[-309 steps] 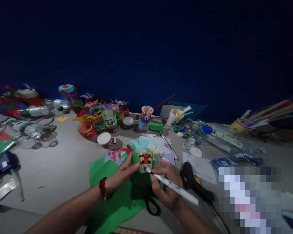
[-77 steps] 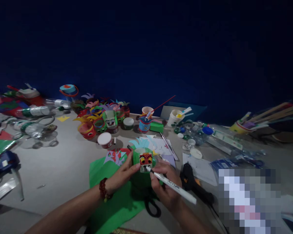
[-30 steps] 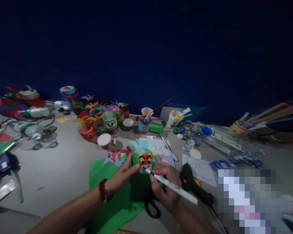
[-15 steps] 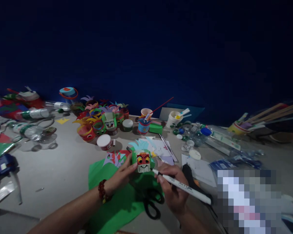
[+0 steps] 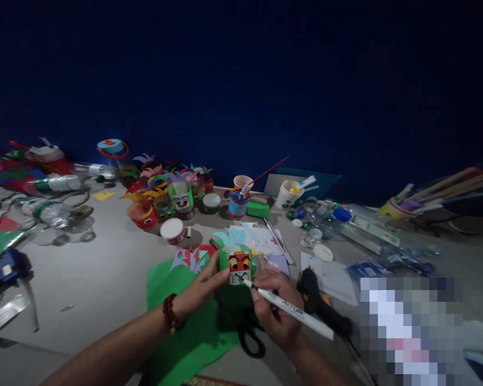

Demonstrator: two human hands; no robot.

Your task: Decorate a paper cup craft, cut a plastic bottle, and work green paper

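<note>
My left hand grips a small green paper-covered container by its left side. A red and white label with yellow eyes, dark brows and a drawn smile faces me, and light blue paper leaves stick up behind it. In my right hand is a white acrylic marker, its tip at the smile on the label. Beneath both hands lies a green sheet. Black-handled scissors rest on it, partly hidden by my right hand.
Decorated paper-leaved cups crowd the back left, by white-lidded tubs. A blue pot and a white cup hold markers. A black glue gun lies right of my hand. Plastic bottles lie left.
My right hand has shifted slightly left, bringing the marker tip from the label's right edge onto the smile. The container has turned or moved a little to the right.
</note>
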